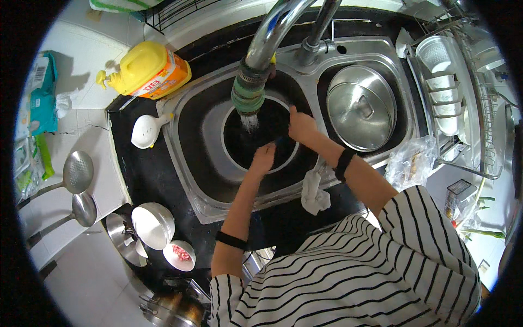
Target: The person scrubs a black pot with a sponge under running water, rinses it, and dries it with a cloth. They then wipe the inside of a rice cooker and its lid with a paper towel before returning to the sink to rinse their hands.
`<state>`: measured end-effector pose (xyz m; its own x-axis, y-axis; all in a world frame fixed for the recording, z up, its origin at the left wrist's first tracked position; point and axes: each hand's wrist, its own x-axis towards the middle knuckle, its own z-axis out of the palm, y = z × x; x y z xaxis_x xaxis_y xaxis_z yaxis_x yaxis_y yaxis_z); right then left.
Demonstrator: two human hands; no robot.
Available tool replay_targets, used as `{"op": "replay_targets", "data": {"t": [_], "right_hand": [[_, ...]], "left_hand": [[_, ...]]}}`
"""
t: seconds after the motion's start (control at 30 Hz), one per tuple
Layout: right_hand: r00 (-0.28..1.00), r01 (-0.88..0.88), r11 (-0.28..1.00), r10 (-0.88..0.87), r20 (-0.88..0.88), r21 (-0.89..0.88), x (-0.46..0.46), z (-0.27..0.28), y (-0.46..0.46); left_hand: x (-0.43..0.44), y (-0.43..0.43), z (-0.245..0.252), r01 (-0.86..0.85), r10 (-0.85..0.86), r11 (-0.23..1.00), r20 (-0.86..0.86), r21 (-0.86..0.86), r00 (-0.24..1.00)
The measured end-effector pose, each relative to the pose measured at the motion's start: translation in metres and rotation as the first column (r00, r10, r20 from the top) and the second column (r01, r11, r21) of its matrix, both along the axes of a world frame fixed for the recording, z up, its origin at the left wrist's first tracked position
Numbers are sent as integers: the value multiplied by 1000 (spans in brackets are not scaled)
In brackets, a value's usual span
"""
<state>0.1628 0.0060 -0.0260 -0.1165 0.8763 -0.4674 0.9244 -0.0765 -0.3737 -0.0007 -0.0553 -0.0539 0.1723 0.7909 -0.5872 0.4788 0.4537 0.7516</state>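
Note:
A round pot (224, 141) with a dark inside and a pale rim sits in the left basin of the steel sink (184, 180). Water runs into it from the faucet (248, 92), which has a green-wrapped end. My left hand (263, 158) reaches over the pot's near side, its fingers bent inward. At the right side of the rim is my right hand (302, 126), fingers curled and thumb raised. Something dark and bluish shows faintly between the hands; against the black interior I cannot tell what it is, or whether either hand grips it.
A lidded steel pot (355, 122) fills the right basin. A white cloth (314, 193) hangs over the front edge. Left are a yellow detergent bottle (151, 70), a white spoon rest (146, 131), white bowls (151, 225) and a small bowl of pink pieces (179, 261). A dish rack (482, 157) stands right.

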Motion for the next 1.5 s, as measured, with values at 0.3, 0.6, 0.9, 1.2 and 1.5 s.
{"op": "replay_targets", "data": {"t": [0.3, 0.6, 0.9, 1.2, 1.5], "right_hand": [[955, -44, 835, 197, -222, 549, -31, 7, 32], [913, -154, 757, 354, -201, 634, -29, 5, 42], [915, -171, 723, 368, -164, 669, -27, 5, 49], [894, -9, 692, 329, -305, 721, -38, -17, 68], [983, -170, 954, 183, -30, 246, -20, 8, 56]], "left_hand": [[24, 0, -19, -203, 291, 935, 304, -290, 907], [-69, 36, -52, 827, -154, 557, -988, -78, 10], [-30, 20, -47, 573, -550, 815, -432, -88, 715], [17, -5, -27, 85, -88, 996, 80, 36, 993], [-2, -23, 31, 295, -209, 868, -243, 401, 947]]}}
